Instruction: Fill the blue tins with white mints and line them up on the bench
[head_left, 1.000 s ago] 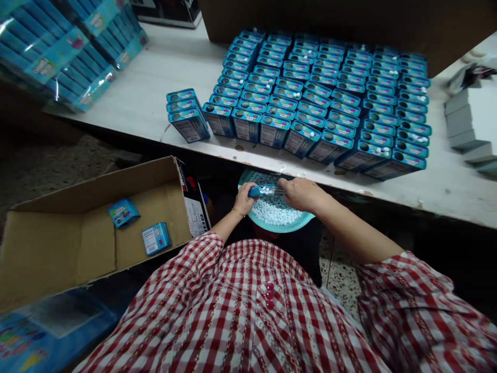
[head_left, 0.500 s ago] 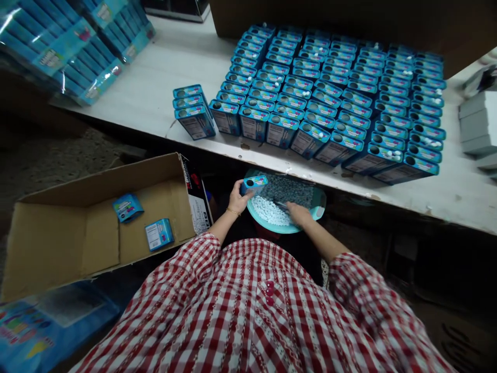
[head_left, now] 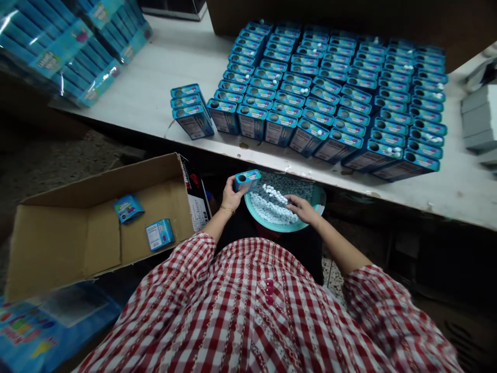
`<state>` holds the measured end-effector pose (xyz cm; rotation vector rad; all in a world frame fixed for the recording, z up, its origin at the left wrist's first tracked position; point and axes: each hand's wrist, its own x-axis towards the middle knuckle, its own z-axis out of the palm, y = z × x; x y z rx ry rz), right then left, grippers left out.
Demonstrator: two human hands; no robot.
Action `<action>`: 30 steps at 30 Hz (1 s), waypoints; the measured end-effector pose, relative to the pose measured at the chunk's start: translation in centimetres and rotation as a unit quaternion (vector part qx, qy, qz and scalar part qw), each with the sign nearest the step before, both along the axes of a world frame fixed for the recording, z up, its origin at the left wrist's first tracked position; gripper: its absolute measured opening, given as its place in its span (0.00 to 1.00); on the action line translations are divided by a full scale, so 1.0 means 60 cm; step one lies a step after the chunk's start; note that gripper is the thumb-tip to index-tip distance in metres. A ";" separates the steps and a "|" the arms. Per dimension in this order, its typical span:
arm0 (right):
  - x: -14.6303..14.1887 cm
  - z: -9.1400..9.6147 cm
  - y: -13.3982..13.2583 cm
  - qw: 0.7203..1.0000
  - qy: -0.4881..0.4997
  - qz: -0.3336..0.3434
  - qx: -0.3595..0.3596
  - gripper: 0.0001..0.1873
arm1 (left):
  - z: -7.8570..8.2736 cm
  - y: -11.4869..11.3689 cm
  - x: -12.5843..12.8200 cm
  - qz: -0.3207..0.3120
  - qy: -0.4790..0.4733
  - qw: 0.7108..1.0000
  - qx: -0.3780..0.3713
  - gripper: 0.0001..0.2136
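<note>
My left hand point(head_left: 230, 194) is closed around a small blue box point(head_left: 247, 180), which it holds upright at the basin's left rim. A dark round hole shows in the box's top. My right hand point(head_left: 303, 208) grips what looks like a narrow scoop point(head_left: 275, 194) heaped with small white pellets; the pellets hide most of its shape. The scoop is above the turquoise basin point(head_left: 248, 205), pointing toward the box but apart from it. More loose white pellets point(head_left: 272, 211) fill the basin, which sits in front of me below the table edge.
Rows of blue boxes point(head_left: 289, 106) stand on the white table point(head_left: 155, 67), with several set apart on the left point(head_left: 192, 116). Some have white pellets on top. Wrapped packs point(head_left: 58, 52) lie at far left. An open carton point(head_left: 103, 228) at lower left contains two blue boxes point(head_left: 160, 234).
My right hand has lifted the scoop out of the pellets, now heaped with them. My left hand has moved slightly left and up with the blue box.
</note>
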<state>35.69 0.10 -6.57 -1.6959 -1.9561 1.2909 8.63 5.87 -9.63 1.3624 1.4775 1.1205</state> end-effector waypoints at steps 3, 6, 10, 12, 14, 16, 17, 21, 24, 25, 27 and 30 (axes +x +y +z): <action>0.019 0.071 0.002 0.999 0.030 0.010 0.016 0.23 | 0.005 -0.005 0.016 -0.023 0.023 0.999 -0.005 0.21; 0.012 0.146 0.017 0.997 -0.022 0.064 0.036 0.21 | 0.008 -0.013 0.038 -0.063 0.044 0.997 -0.008 0.19; -0.023 0.217 0.041 0.969 -0.205 0.129 0.040 0.21 | 0.013 -0.020 0.061 -0.112 0.060 0.992 0.016 0.18; -0.042 0.236 0.050 0.947 -0.279 0.154 0.044 0.21 | 0.013 -0.021 0.065 -0.128 0.064 0.989 0.030 0.18; -0.059 0.248 0.056 0.926 -0.329 0.178 0.050 0.20 | 0.013 -0.020 0.067 -0.137 0.066 0.987 0.042 0.18; -0.074 0.258 0.059 0.909 -0.364 0.196 0.053 0.19 | 0.011 -0.019 0.068 -0.141 0.069 0.986 0.050 0.18; -0.081 0.263 0.060 0.902 -0.378 0.201 0.055 0.18 | 0.011 -0.019 0.068 -0.141 0.070 0.986 0.053 0.18; -0.079 0.278 0.054 0.892 -0.395 0.204 0.080 0.18 | 0.008 -0.017 0.063 -0.131 0.063 0.988 0.060 0.18; -0.037 0.254 0.044 0.908 -0.367 0.173 0.102 0.18 | 0.005 -0.016 0.052 -0.109 0.043 0.991 0.057 0.18; -0.018 0.233 0.040 0.916 -0.355 0.152 0.104 0.19 | 0.003 -0.016 0.048 -0.099 0.035 0.993 0.053 0.18; 0.012 0.175 0.032 0.930 -0.342 0.107 0.088 0.20 | -0.004 -0.016 0.040 -0.075 0.016 0.996 0.038 0.19; 0.018 0.068 0.017 0.927 -0.364 0.094 0.015 0.19 | -0.013 -0.018 0.034 -0.043 -0.016 0.999 0.002 0.20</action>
